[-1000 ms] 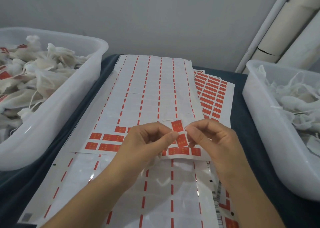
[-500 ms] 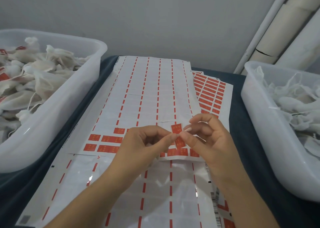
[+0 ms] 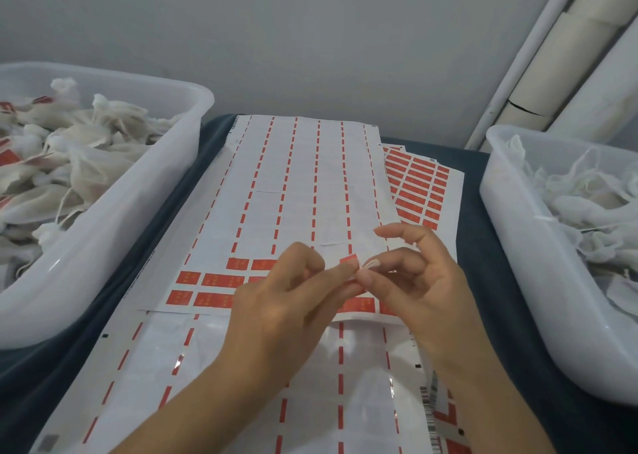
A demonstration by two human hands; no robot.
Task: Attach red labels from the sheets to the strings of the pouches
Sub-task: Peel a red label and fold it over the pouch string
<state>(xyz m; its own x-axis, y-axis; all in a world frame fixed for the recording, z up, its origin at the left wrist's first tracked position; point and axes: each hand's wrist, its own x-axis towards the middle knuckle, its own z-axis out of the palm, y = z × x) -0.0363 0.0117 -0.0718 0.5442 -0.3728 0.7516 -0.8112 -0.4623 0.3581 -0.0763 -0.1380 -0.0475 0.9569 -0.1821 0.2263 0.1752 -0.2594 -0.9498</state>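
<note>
A bin of labelled pouches (image 3: 79,177) sits at the table's left edge, the left hand (image 3: 276,312) and right hand (image 3: 419,281) pinch one red label (image 3: 349,259) together above the centre sheets (image 3: 297,194), and unlabelled pouches (image 3: 580,212) fill the right-edge bin.

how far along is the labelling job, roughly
Done: the left tub holds pouches, several showing red labels, and the top sheet is stripped apart from a few rows at its near end.

In hand: the left hand and right hand pinch one red label between their fingertips.

Left: the right tub still holds unlabelled pouches; a full sheet waits beneath.
</note>
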